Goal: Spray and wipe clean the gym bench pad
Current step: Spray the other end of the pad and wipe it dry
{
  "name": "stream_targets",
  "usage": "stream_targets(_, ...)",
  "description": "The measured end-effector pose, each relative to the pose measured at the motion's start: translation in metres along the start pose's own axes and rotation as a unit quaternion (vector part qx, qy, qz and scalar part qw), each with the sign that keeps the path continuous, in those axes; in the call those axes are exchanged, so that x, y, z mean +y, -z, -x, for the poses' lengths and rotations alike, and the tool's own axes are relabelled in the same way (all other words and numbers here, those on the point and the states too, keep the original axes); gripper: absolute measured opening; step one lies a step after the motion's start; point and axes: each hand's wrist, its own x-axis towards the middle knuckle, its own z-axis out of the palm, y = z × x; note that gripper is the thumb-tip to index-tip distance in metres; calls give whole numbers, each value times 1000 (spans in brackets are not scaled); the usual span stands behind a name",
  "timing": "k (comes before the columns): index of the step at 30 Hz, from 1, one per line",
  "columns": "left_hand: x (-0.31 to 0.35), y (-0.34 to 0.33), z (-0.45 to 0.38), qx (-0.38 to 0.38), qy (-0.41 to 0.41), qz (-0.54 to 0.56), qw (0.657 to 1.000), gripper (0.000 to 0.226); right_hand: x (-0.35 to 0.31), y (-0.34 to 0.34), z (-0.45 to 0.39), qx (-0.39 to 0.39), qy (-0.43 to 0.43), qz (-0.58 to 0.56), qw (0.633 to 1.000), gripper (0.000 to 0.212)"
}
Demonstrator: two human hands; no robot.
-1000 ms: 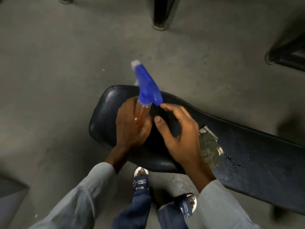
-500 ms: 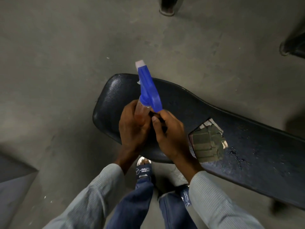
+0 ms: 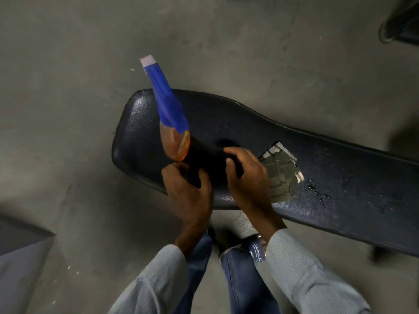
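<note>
Clear plastic spray bottle (image 3: 173,141), blue trigger head: part-filled with orange liquid, tilted above the black padded gym bench pad (image 3: 226,123). Left hand (image 3: 187,189): fingers curled round the bottle's base. Right hand (image 3: 247,175): fingers curled on something dark, unidentifiable, over the pad.

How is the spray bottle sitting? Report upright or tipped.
Tipped: the spray bottle leans, blue head angled up-left, base by the left hand over the bench pad.

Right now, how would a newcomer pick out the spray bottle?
Find the long black padded gym bench crossing the concrete floor. At its rounded left end, the left hand holds a clear bottle of orange liquid; its blue trigger head is the only bright colour there.
</note>
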Motion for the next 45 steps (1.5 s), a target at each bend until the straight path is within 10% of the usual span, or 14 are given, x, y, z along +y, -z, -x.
stream_targets(10, 9, -65, 24, -210, -339, -40, 916, 37, 83, 33, 34, -50, 18, 306, 951, 66)
stream_targets(16, 20, -93, 26, -295, -353, -54, 886, 46, 93, 53, 27, -41, 9, 304, 952, 70)
stream_targets(23, 23, -115, 34, -339, -394, -104, 848, 48, 115, 79, 83, 72, -205, 306, 927, 69)
stream_targets(32, 32, -124, 41, -343, -405, -103, 841, 56, 125, 83, 15, -20, -21, 328, 944, 63)
stream_targets(40, 62, -162, 50, -352, -434, -119, 821, 55, 147, 117, 67, 114, -238, 301, 916, 62)
stream_targets(45, 58, -166, 51, -356, -441, -159, 809, 55, 132, 93, 71, 34, -163, 315, 934, 62)
